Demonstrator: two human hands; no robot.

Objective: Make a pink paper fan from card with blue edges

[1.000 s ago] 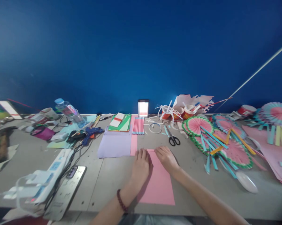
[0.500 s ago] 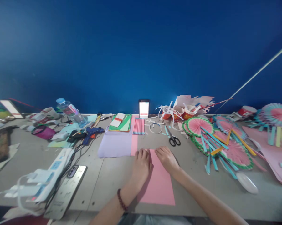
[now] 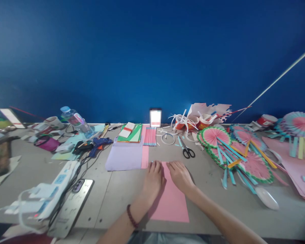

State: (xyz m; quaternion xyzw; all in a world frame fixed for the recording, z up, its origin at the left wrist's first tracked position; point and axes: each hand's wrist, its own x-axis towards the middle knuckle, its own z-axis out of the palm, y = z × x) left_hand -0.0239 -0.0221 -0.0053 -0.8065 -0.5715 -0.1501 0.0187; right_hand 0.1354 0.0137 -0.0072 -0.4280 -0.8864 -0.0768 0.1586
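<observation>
From my remote view I see both hands pressed flat on a pink paper sheet that lies on the grey surface right in front of the person. The left hand rests palm down along the sheet's left edge, its fingers stretched out and released, gripping nothing; a dark bead bracelet circles that wrist. The right hand lies just beside it at the sheet's far end, fingers likewise extended and pressing the paper rather than grasping it. Just beyond the hands, a lilac sheet lies beside a narrow pink strip. Black scissors lie near the right hand, further back. Pleated pink paper fans are spread out to the right. To the left I see a phone and a white power strip.
</observation>
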